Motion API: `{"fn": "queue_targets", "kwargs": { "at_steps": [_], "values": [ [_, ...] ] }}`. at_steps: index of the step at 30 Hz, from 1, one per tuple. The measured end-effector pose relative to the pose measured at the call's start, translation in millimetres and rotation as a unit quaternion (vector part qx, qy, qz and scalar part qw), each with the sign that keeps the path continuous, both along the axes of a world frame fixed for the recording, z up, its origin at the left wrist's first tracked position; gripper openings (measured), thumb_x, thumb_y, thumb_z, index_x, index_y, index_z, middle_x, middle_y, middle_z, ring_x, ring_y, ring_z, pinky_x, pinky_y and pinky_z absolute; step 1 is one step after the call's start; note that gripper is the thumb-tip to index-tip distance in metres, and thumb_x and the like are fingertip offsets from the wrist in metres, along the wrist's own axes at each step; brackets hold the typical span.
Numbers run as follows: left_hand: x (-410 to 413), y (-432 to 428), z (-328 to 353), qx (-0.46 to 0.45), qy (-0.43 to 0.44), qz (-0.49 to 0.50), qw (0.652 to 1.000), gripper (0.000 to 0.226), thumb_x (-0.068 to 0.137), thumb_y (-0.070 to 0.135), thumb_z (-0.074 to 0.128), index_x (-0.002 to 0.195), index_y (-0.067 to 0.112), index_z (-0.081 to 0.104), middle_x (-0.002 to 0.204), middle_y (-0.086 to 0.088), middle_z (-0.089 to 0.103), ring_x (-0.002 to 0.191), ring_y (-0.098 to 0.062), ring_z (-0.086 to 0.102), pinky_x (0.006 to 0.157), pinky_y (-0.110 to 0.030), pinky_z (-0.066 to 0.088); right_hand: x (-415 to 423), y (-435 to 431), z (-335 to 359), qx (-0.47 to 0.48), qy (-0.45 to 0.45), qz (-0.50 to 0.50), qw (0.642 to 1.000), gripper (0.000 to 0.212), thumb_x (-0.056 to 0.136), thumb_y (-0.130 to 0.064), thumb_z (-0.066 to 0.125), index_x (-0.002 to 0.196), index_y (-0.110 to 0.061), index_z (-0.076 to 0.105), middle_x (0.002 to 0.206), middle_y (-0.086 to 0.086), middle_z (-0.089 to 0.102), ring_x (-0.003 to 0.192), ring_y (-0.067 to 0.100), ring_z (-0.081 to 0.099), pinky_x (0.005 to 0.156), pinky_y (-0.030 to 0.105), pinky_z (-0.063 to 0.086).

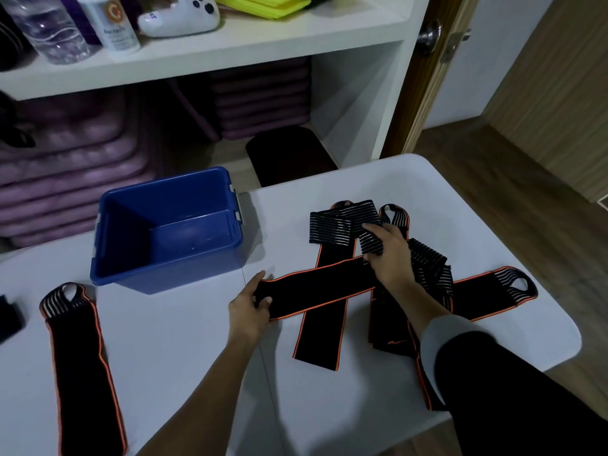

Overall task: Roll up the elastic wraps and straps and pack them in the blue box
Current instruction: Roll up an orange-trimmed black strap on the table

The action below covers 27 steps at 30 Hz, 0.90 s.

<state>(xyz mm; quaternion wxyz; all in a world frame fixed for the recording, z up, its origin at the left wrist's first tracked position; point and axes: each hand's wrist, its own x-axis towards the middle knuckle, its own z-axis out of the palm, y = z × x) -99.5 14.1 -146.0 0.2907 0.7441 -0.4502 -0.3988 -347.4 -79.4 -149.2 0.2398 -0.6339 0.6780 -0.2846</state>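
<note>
Left hand (249, 307) pinching black orange-edged strap (316, 291) end, right hand (390, 255) gripping striped wrap (371, 242), blue box (171, 261) beside, bottle label (115, 32) blurred

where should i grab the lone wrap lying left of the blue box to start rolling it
The lone wrap lies flat on the table, near end out of view. Probably pinch its looped, striped far end from above with the nearer left hand; the open loop gives an edge to hook.

I work at a white table (197, 357). A white shelf unit (263, 37) stands at the far side with purple mats (65, 159) stacked beneath, and a wooden door (418, 93) and wood floor (526, 199) are on the right.
</note>
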Motion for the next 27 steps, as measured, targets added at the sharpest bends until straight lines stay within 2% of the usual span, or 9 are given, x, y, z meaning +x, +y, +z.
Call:
{"fn": "queue_targets", "kwargs": {
  "at_steps": [4,8,12,23,25,27],
  "values": [
    [15,11,0,0.006,-0.018,0.027,0.999,0.051,0.091,0.000,0.052,0.138,0.019,0.044,0.131,-0.010,0.055,0.118,-0.029,0.053,0.103,-0.037,0.039,-6,0,-5,-0.003,0.033,0.010,0.999,0.067,0.075,0.013,0.064,0.133,-0.018,0.052,0.137,0.008,0.043,0.121,0.025,0.049,0.093,0.017,0.036],
    [26,20,-5,0.019,-0.024,0.053,0.998,0.050,0.091,0.000,0.052,0.137,0.019,0.045,0.129,-0.011,0.056,0.114,-0.030,0.055,0.102,-0.040,0.042,-4,0,-16,-0.006,0.066,0.016,0.998,0.069,0.075,0.014,0.061,0.134,-0.020,0.050,0.138,0.008,0.041,0.121,0.029,0.049,0.099,0.033,0.045],
    [31,27,-8,0.013,-0.033,0.065,0.997,0.050,0.090,-0.002,0.052,0.135,0.017,0.047,0.125,-0.011,0.059,0.108,-0.031,0.057,0.102,-0.042,0.043,-1,-1,-17,-0.020,0.096,0.007,0.995,0.071,0.074,0.018,0.054,0.134,-0.020,0.049,0.140,0.010,0.040,0.122,0.033,0.045,0.094,0.044,0.049],
    [67,37,-22,0.013,-0.085,0.139,0.986,0.051,0.088,-0.006,0.050,0.134,0.014,0.048,0.124,-0.014,0.059,0.112,-0.035,0.055,0.102,-0.042,0.041,11,3,-7,-0.045,0.102,0.005,0.994,0.070,0.073,0.018,0.049,0.133,-0.017,0.051,0.140,0.010,0.041,0.118,0.033,0.045,0.089,0.042,0.050],
    [73,40,-27,0.018,-0.103,0.126,0.986,0.050,0.088,-0.003,0.051,0.134,0.015,0.047,0.122,-0.015,0.061,0.110,-0.036,0.056,0.099,-0.043,0.045,14,3,-8,-0.034,0.105,0.017,0.994,0.067,0.076,0.014,0.054,0.134,-0.019,0.050,0.142,0.010,0.039,0.120,0.033,0.043,0.090,0.042,0.049],
    [76,42,-29,0.024,-0.141,0.095,0.985,0.050,0.088,0.003,0.052,0.134,0.019,0.047,0.120,-0.013,0.062,0.107,-0.036,0.057,0.091,-0.043,0.048,20,5,-9,0.000,0.121,0.038,0.992,0.059,0.083,0.000,0.061,0.136,-0.022,0.047,0.145,0.009,0.036,0.123,0.033,0.040,0.093,0.042,0.047]
  ]
}}
